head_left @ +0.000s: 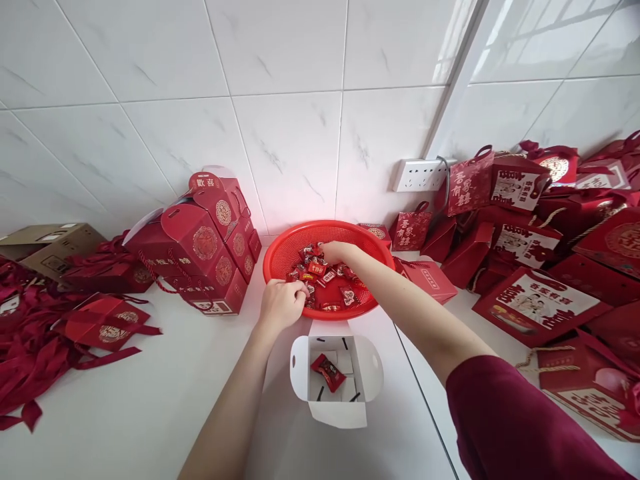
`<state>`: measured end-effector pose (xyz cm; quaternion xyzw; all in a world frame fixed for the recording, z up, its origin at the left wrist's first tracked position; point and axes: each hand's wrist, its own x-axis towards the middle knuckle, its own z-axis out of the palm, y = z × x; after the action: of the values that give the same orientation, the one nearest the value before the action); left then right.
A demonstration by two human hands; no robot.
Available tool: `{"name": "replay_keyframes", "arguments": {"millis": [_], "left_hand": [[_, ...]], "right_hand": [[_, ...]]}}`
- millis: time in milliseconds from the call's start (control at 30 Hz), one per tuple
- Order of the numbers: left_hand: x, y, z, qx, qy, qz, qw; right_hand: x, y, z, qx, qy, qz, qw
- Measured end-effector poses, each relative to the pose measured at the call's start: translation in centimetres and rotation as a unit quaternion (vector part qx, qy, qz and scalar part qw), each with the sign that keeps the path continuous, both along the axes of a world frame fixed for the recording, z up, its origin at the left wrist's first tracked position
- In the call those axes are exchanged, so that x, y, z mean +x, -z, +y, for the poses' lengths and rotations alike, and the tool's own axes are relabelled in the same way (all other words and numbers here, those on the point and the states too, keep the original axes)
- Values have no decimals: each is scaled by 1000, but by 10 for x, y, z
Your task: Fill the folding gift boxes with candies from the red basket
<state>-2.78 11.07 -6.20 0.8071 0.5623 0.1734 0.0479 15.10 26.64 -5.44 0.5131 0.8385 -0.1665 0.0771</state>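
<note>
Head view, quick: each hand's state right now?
Left hand: curled at the near rim of the red plastic basket; grip unclear.
Right hand: among wrapped candies; grip unclear.

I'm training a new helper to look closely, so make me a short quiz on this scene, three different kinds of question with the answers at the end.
1. True or false: the left hand is inside the open white box.
2. What lies in that box, and how many?
3. Multiple choice: the right hand reaches into
A) a glass jar
B) a red basket
C) a sink

Key:
1. False; the left hand is at the near side of the red basket, and the box is nearer the person.
2. One red wrapped candy.
3. B.
</note>
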Motion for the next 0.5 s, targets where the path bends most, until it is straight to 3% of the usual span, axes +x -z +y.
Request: {"name": "replay_keyframes", "arguments": {"millis": [233, 500], "left_hand": [[2, 1, -1, 25, -10, 36, 999], [4, 2, 1, 30, -9, 38, 999]], "right_hand": [[5, 30, 24, 40, 114, 62, 991], [17, 46, 39, -6, 122, 91, 988]]}}
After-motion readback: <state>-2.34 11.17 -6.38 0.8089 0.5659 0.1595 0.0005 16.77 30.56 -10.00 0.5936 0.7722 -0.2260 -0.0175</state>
